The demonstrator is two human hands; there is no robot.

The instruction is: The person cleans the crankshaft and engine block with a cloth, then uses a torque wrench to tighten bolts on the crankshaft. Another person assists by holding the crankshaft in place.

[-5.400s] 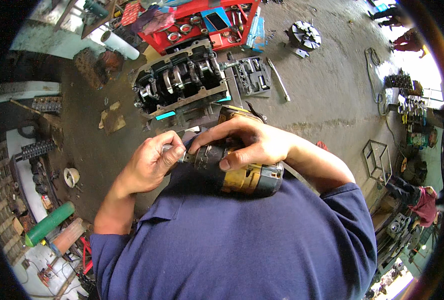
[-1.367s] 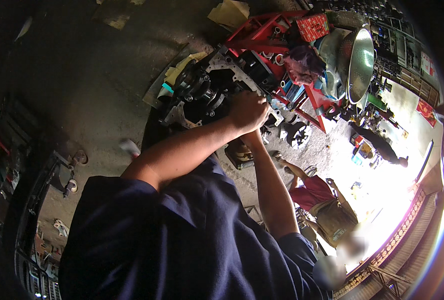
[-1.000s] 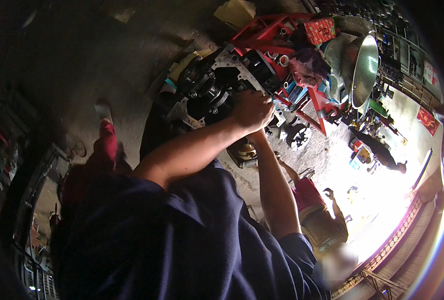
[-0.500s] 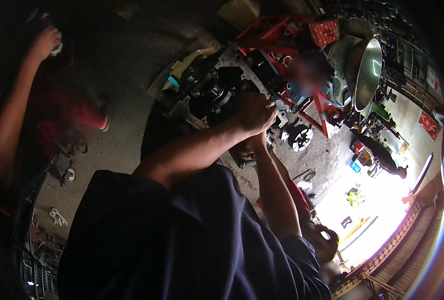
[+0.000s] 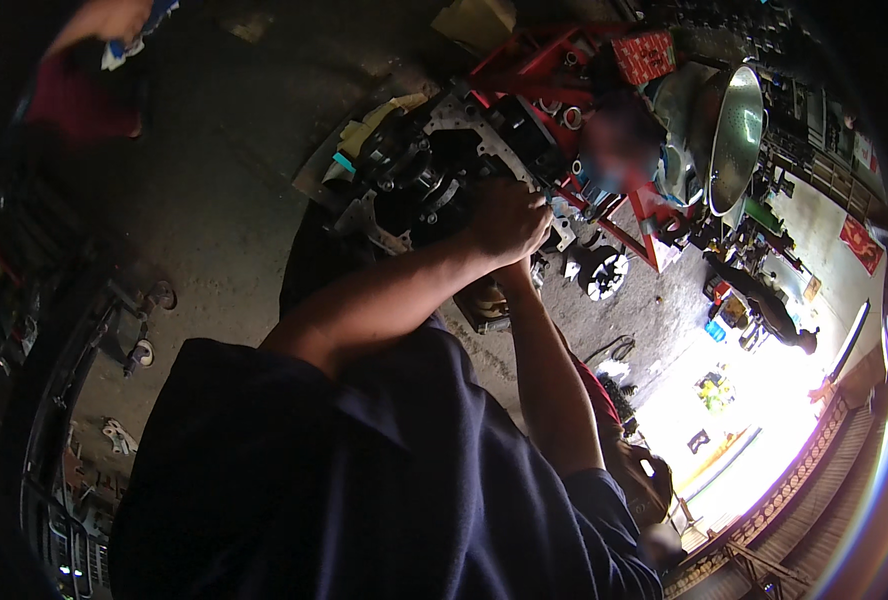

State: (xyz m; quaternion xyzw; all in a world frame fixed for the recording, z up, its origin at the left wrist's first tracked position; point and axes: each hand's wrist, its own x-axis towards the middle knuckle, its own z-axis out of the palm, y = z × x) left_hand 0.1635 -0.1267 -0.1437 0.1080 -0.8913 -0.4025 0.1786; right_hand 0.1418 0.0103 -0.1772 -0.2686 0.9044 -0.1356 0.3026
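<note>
My left hand [image 5: 509,218] is closed in a fist at the right edge of a dark engine assembly [image 5: 404,160]. Whatever lies inside the fist is hidden. Right below it, my right hand [image 5: 514,272] meets the left one, its fingers mostly covered. The assembly has black rounded parts and a pale, flat metal plate [image 5: 499,150] with holes along its edge. Close to the right wrist, a brownish metal part [image 5: 486,300] sits lower down.
A red metal frame [image 5: 644,225] stands beyond the hands, near a round slotted part [image 5: 604,273] on the floor. Farther right is a large metal bowl [image 5: 737,140]. At upper left, another person's hand [image 5: 114,18] holds a blue-and-white thing. Sandals [image 5: 162,295] lie on the floor.
The other person's arm and red clothing at left have moved up toward the top left corner. My hands stay in nearly the same place, still together.
</note>
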